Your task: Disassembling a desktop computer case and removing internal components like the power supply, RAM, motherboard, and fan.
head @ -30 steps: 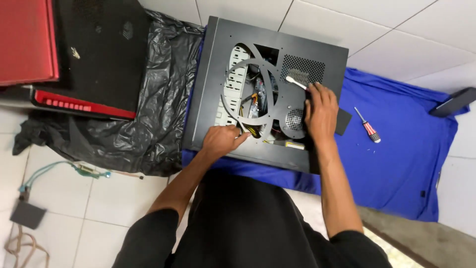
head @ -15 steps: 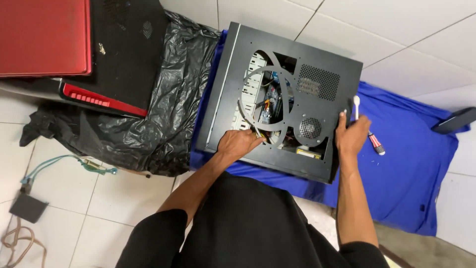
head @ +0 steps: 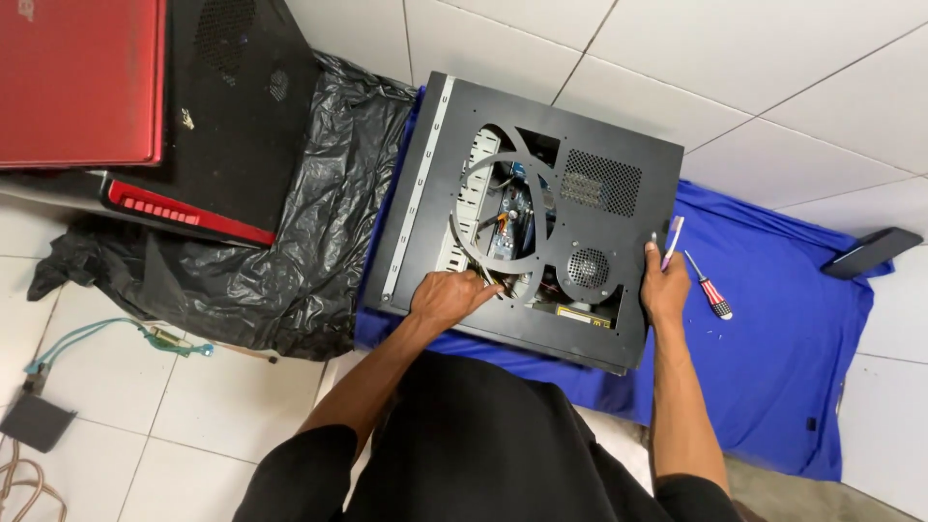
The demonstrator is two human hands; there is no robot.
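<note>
Black computer case lies flat on blue cloth, floor. Left hand reaches into cutout, fingers curled among cables; grip unclear. Right hand grips case's right edge, pinching slim white tool. Red-handled screwdriver just beside.

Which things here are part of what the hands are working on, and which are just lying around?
In use:
black computer case
white tool in right hand
left hand reaching inside
blue cloth

Lying about:
screwdriver
red laptop
black plastic bag
phone
</note>
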